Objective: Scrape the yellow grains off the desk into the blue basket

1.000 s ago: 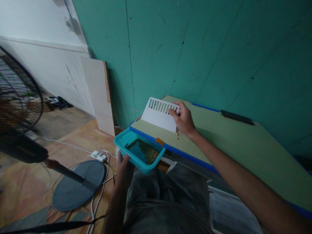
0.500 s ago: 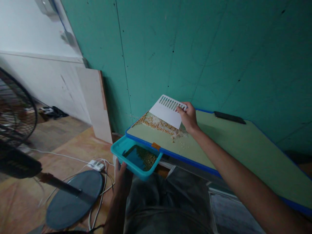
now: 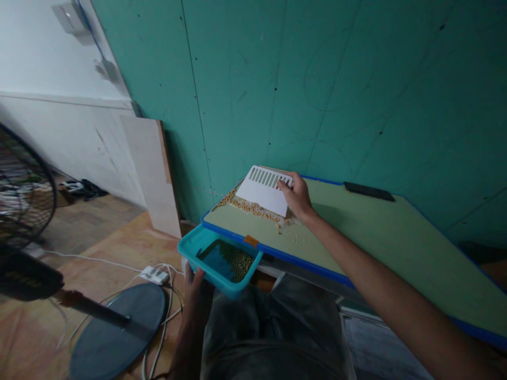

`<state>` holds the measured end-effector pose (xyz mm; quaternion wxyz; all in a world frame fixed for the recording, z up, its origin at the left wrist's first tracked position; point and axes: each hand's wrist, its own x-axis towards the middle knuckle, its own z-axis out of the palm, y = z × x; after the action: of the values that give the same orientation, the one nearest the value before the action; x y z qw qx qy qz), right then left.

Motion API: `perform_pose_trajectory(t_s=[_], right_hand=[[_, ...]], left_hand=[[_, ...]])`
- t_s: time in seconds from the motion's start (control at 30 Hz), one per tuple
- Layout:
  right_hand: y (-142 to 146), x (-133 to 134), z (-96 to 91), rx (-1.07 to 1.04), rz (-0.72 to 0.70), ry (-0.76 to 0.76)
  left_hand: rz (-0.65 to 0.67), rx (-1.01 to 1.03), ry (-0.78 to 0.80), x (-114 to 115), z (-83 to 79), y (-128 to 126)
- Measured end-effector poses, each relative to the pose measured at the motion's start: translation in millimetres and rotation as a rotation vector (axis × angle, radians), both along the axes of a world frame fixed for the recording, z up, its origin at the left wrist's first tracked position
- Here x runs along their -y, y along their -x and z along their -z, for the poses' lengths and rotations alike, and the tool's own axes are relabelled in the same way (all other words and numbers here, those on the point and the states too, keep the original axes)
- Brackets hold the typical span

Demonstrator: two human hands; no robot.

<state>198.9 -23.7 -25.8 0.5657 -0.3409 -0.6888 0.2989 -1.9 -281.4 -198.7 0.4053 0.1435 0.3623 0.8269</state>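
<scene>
My right hand is closed on the slotted end of a white plastic scraper at the table's far left corner. The scraper slants down, its straight lower edge at a strip of yellow kernels mixed with white grains on the pale green tabletop. Below the table's left end, a teal plastic basin sits with its rim partly under the blue table edge. Many small round kernels lie inside it. My left hand holds the basin's near left side, its fingers partly hidden.
A black flat bar lies at the table's back edge against the green wall. To the left stand a fan with a round base, a power strip with cables, and a leaning board.
The scraper has come down and toward me, so its lower edge now meets the kernel strip. My left hand still holds the basin; the view has shifted slightly.
</scene>
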Motion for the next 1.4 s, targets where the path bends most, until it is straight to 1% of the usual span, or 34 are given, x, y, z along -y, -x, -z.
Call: perform_pose_trajectory(t_s=[0.13, 0.27, 0.4, 0.5, 0.6, 0.73, 0.83, 0.97, 1.1, 1.4], right_hand=[[4, 7, -0.5, 0.015, -0.034, -0.008], [7, 12, -0.5, 0.044, -0.061, -0.008], [9, 19, -3.6, 0.04, -0.098, -0.014], [11, 25, -5.5, 0.058, -0.13, -0.006], [14, 31, -6.2, 0.067, -0.144, 0.009], [17, 35, -7.6, 0.063, -0.161, 0.012], [18, 38, -8.8, 0.072, -0.179, 0.016], [19, 42, -8.7, 0.071, -0.177, 0.003], [20, 45, -8.2, 0.071, -0.172, -0.008], [22, 52, -9.6, 0.058, -0.213, 0.01]], left_hand=[[-0.006, -0.004, 0.032, -1, 4.8, 3], [-0.003, -0.001, 0.017, -4, 13.2, 7], [-0.045, 0.007, 0.014, -9, 19.5, 11], [-0.049, -0.002, 0.01, -10, 19.6, 11], [-0.023, -0.022, 0.012, -9, 19.4, 12], [-0.02, -0.051, 0.017, -10, 22.8, 18], [-0.026, -0.033, 0.028, -11, 25.0, 20], [-0.011, -0.029, 0.037, -11, 25.2, 20], [-0.028, -0.043, 0.039, -14, 26.3, 21], [-0.002, 0.003, 0.083, -14, 37.7, 29]])
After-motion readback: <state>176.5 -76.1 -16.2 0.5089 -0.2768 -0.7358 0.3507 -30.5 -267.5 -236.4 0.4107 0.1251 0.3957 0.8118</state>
